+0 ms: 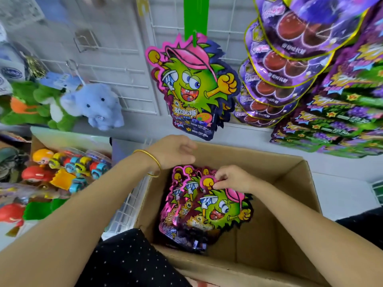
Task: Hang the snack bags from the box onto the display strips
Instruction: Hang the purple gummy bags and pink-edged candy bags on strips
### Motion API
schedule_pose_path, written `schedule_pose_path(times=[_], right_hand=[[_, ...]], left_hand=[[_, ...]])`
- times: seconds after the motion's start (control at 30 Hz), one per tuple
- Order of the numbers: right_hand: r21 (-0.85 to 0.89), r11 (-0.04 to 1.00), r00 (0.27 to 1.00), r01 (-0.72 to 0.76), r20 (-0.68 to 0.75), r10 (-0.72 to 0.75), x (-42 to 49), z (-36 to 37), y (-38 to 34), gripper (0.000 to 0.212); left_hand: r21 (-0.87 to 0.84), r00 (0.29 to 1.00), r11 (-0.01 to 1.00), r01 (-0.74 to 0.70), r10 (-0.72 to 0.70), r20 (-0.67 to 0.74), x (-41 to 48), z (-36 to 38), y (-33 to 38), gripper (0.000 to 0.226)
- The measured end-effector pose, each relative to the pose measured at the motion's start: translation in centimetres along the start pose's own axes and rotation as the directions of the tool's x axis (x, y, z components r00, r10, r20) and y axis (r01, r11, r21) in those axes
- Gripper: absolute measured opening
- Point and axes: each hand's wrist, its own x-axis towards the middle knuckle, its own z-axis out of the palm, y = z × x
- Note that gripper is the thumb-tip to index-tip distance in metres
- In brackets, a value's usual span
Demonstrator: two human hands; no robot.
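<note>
An open cardboard box (294, 204) sits low in front of me with several snack bags (217, 208) printed with a green cartoon monster stacked inside. My right hand (232, 178) is down in the box, fingers pinching the top edge of the uppermost bag. My left hand (174, 151), with a gold bangle on the wrist, hovers above the box's far left corner, fingers loosely curled and holding nothing. A green display strip (195, 19) hangs on the wall grid above, with a few of the same bags (192, 85) hooked at its lower end.
Purple snack bags (290, 65) and purple-green bags (342, 112) hang in dense columns on the right. Plush toys (91, 104) sit on the left shelf. A tray of small toy figures (68, 166) lies left of the box. White wire grid (124, 75) covers the wall.
</note>
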Motion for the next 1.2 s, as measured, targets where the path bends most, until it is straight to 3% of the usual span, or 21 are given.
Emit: schedule_pose_path(times=[0.1, 0.17, 0.23, 0.3, 0.37, 0.43, 0.5, 0.6, 0.63, 0.7, 0.77, 0.83, 0.9, 0.93, 1.1, 1.2], right_hand=[[0.103, 0.991, 0.996, 0.09, -0.035, -0.087, -1.7, -2.7, -4.3, 0.011], [0.144, 0.98, 0.988, 0.139, -0.081, -0.128, -2.7, -3.9, -6.5, 0.01], [0.16, 0.972, 0.975, 0.172, -0.166, -0.146, -3.7, -5.1, -8.1, 0.019], [0.22, 0.956, 0.963, 0.195, -0.228, -0.144, -4.9, -6.4, -8.9, 0.021], [0.293, 0.934, 0.96, 0.205, -0.247, -0.133, -6.2, -7.5, -9.1, 0.015], [0.318, 0.917, 0.94, 0.241, -0.311, -0.139, -6.8, -8.2, -8.9, 0.013], [0.344, 0.896, 0.906, 0.279, -0.404, -0.127, -7.0, -8.6, -10.1, 0.011], [0.266, 0.902, 0.844, 0.341, -0.509, -0.169, -6.6, -9.4, -13.3, 0.005], [0.202, 0.917, 0.823, 0.344, -0.535, -0.191, -6.6, -9.9, -14.6, 0.016], [0.071, 0.929, 0.772, 0.364, -0.581, -0.258, -6.7, -11.0, -17.0, 0.019], [-0.104, 0.936, 0.75, 0.336, -0.572, -0.333, -6.4, -12.0, -18.9, 0.011], [-0.237, 0.937, 0.749, 0.257, -0.564, -0.348, -5.8, -13.2, -20.5, 0.013], [-0.328, 0.926, 0.734, 0.186, -0.58, -0.353, -5.5, -14.3, -22.2, 0.029], [-0.361, 0.917, 0.717, 0.171, -0.593, -0.367, -5.4, -14.9, -23.1, 0.025], [-0.443, 0.891, 0.666, 0.105, -0.634, -0.394, -4.2, -16.6, -25.4, 0.011], [-0.456, 0.887, 0.659, 0.074, -0.645, -0.386, -3.3, -16.8, -26.3, 0.02]], left_hand=[[0.092, 0.987, 0.996, 0.02, -0.035, 0.159, 0.0, 1.8, 0.6, 0.053], [0.205, 0.996, 0.977, -0.059, 0.044, 0.077, 0.3, 2.5, 1.0, 0.033], [0.21, 0.991, 0.972, -0.101, 0.118, -0.068, 0.6, 2.4, 1.3, 0.023], [0.1, 0.981, 0.99, -0.095, 0.11, -0.158, 0.5, 1.4, 1.4, 0.023], [-0.124, 0.973, 0.987, -0.103, 0.073, -0.221, 0.3, -0.4, 1.1, 0.023], [-0.383, 0.941, 0.911, -0.152, 0.014, -0.339, 0.0, -2.0, 0.7, 0.014], [-0.478, 0.891, 0.859, -0.183, -0.061, -0.451, -0.1, -3.1, 0.4, 0.018], [-0.59, 0.89, 0.789, -0.17, -0.134, -0.437, -0.4, -4.4, 0.9, 0.015], [-0.594, 0.885, 0.785, -0.175, -0.139, -0.445, -0.6, -5.0, 1.4, 0.013], [-0.481, 0.805, 0.853, -0.204, -0.134, -0.578, -0.9, -6.6, 2.7, 0.013], [-0.297, 0.667, 0.918, -0.264, -0.049, -0.744, -0.9, -8.6, 4.8, 0.034], [-0.184, 0.601, 0.92, -0.346, 0.067, -0.796, -0.5, -10.5, 7.6, 0.044], [-0.212, 0.62, 0.882, -0.421, 0.109, -0.777, 0.7, -12.4, 10.5, 0.046], [-0.245, 0.636, 0.869, -0.429, 0.099, -0.765, 1.4, -13.3, 11.8, 0.046], [-0.2, 0.656, 0.924, -0.327, 0.07, -0.752, 4.4, -15.9, 14.3, 0.038], [-0.068, 0.699, 0.968, -0.242, 0.125, -0.704, 4.3, -16.4, 14.5, 0.032]])
